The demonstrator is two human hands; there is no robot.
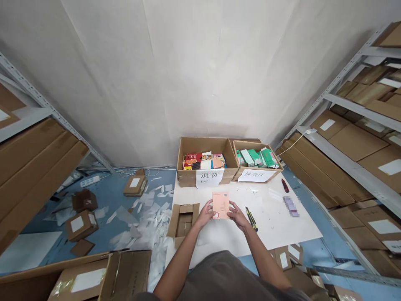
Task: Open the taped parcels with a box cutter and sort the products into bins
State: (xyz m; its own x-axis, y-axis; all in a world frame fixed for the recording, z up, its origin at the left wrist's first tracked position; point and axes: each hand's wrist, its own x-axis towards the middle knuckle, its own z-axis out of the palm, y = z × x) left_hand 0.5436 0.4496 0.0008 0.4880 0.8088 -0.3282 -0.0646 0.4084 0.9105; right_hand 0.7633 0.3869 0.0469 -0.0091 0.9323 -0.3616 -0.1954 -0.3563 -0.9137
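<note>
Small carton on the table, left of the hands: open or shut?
Open: the small carton has its flaps spread outward, its inside showing between them.

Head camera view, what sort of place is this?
Probably a parcel stockroom with a returns corner. Metal shelving holds many cardboard boxes, some with white labels; a paper sign on a carton of books appears to read "returns area" in Chinese; white scraps litter the floor.
</note>
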